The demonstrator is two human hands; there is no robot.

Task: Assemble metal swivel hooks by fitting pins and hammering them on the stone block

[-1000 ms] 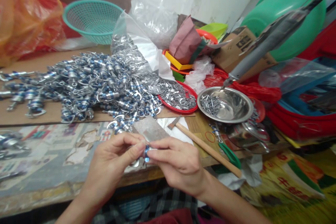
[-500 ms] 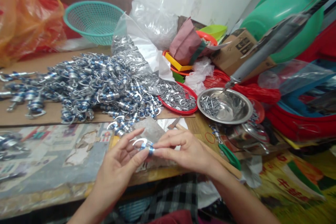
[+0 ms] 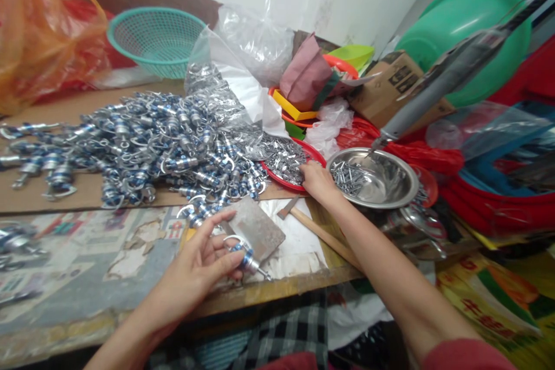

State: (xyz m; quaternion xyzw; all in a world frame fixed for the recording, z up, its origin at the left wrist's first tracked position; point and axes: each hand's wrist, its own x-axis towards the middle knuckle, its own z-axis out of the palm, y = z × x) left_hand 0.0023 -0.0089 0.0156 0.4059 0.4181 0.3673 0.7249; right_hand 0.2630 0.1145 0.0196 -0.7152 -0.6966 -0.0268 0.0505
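Left hand (image 3: 207,261): pinches blue-silver fitting (image 3: 248,259) over desk (image 3: 299,279).
Right hand (image 3: 318,182): at clips (image 3: 281,157) in red tray (image 3: 319,155); grip unclear.

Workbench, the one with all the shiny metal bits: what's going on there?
A person's left hand holds a blue and silver fitting near the front edge of the workbench. The right hand is at the red tray, its fingertips at the small metal pieces; whether it has gripped one is hidden. Similar fittings lie in a big heap, and a hammer lies beside a metal plate.
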